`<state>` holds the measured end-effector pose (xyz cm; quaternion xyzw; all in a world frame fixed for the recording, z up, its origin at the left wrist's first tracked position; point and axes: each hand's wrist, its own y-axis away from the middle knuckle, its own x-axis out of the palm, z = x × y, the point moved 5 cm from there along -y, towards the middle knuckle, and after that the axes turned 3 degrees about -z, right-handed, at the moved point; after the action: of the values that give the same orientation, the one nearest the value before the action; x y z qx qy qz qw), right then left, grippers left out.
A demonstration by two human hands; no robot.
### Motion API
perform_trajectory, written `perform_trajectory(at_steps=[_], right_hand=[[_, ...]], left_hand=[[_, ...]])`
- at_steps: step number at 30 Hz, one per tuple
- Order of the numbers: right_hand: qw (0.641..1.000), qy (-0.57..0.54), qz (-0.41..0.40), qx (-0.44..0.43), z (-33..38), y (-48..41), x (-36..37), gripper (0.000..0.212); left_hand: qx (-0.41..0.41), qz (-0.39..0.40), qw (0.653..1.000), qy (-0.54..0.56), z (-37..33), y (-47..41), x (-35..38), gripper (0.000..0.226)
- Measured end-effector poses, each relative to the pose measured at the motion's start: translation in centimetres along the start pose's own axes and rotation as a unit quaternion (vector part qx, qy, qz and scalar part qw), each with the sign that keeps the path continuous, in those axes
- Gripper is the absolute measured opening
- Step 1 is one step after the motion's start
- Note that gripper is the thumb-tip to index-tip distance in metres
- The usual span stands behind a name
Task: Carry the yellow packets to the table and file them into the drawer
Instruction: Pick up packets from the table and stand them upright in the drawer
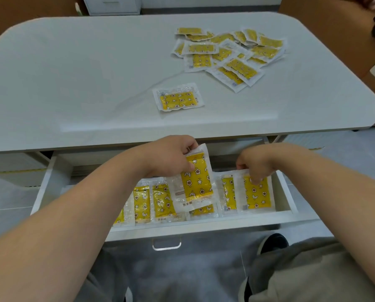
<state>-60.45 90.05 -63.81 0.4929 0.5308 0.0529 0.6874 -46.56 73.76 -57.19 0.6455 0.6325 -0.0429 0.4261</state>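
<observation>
The white drawer [51, 182] under the table is pulled open towards me. Several yellow packets stand in a row inside it. My left hand [171, 158] grips one yellow packet [196, 182] by its top edge and holds it upright over the middle of the row. My right hand [256, 164] pinches the top of the rightmost filed packet [256, 194] at the drawer's right end. A pile of loose yellow packets [230, 53] lies at the table's far right. A single packet [178, 99] lies flat near the table's middle.
The pale grey table [73, 73] has rounded corners. The drawer's metal handle [166, 245] faces me. My legs and a dark shoe [273, 241] are below. A white cabinet [112, 5] stands behind the table, and brown cardboard [334, 29] is at the far right.
</observation>
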Motion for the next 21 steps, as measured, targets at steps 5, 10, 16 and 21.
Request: perform_trajectory(at_steps=[5, 10, 16, 21], right_hand=[[0.998, 0.035, -0.012, 0.04, -0.5, -1.3, 1.2, 0.041], [0.996, 0.034, -0.044, 0.068, -1.3, -2.4, 2.2, 0.05], [0.996, -0.001, -0.043, 0.083, -1.2, -2.3, 2.0, 0.047], [0.994, 0.018, -0.061, 0.091, -1.1, -2.8, 2.3, 0.058]], left_hand=[[-0.001, -0.004, 1.0, -0.005, 0.1, 0.2, 0.2, 0.021], [-0.003, -0.008, 1.0, -0.017, 0.2, 0.4, 0.2, 0.022], [-0.005, -0.011, 0.999, -0.031, 0.3, 0.2, 0.3, 0.024], [-0.003, -0.013, 1.0, -0.027, 0.3, -0.1, 0.4, 0.024]])
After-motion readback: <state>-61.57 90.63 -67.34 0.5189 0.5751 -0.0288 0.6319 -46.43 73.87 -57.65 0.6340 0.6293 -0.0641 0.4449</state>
